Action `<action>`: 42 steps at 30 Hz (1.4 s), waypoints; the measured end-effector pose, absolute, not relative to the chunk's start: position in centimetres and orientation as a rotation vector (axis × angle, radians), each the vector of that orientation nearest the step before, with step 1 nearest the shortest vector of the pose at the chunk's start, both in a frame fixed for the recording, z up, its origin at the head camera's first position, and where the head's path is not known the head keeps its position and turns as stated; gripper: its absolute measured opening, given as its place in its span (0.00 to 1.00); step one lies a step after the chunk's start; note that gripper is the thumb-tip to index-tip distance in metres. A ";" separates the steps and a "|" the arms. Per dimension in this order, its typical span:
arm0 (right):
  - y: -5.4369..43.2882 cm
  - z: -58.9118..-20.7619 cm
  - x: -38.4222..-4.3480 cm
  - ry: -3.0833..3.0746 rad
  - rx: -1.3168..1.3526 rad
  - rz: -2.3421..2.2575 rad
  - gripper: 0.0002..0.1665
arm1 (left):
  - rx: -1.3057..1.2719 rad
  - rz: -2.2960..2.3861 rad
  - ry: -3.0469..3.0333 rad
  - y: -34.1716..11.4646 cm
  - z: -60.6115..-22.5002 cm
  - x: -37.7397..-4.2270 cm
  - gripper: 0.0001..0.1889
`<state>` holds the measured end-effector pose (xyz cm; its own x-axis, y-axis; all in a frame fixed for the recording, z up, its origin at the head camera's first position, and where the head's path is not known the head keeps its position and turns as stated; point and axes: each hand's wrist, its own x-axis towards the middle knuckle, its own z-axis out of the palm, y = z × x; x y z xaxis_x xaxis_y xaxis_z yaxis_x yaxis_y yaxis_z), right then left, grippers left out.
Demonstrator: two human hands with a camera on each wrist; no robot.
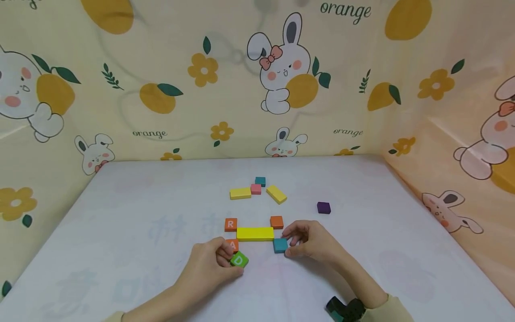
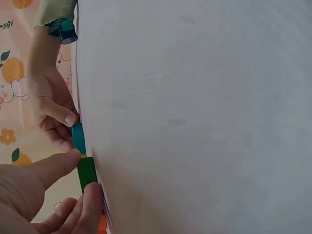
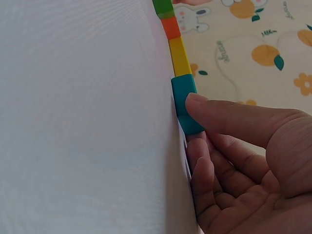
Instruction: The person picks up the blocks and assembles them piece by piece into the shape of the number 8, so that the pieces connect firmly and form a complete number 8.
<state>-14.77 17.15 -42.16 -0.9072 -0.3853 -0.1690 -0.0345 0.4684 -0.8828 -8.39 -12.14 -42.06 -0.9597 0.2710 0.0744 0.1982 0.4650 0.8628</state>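
The left hand (image 1: 209, 263) pinches a small green wooden-looking block lettered D (image 1: 239, 260) just beside the square orange A block (image 1: 233, 243); the right hand (image 1: 314, 241) grips a square teal block (image 1: 280, 245) by the long yellow bar (image 1: 255, 234); both seem light and stiff, best held by opposite sides

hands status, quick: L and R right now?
Left hand: closed, pinching the green D block.
Right hand: closed, thumb and fingers gripping the blue block at its right end.

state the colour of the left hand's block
The D block is green, clearest in the head view.
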 end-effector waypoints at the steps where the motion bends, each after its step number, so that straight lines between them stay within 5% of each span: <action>1: 17.2 -42.1 -14.8 2.373 -0.358 -1.421 0.22 | 0.420 1.527 2.630 -12.1 -42.1 -8.4 0.20; 42: 17.2 -42.1 -14.7 2.364 -0.374 -1.437 0.23 | 0.356 1.584 2.605 -12.7 -42.2 -8.1 0.18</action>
<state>-14.73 17.24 -42.15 -0.9047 -0.3962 -0.1566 -0.0434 0.4515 -0.8912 -8.15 -12.65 -42.24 -0.9705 0.2338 0.0585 0.1596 0.4413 0.8830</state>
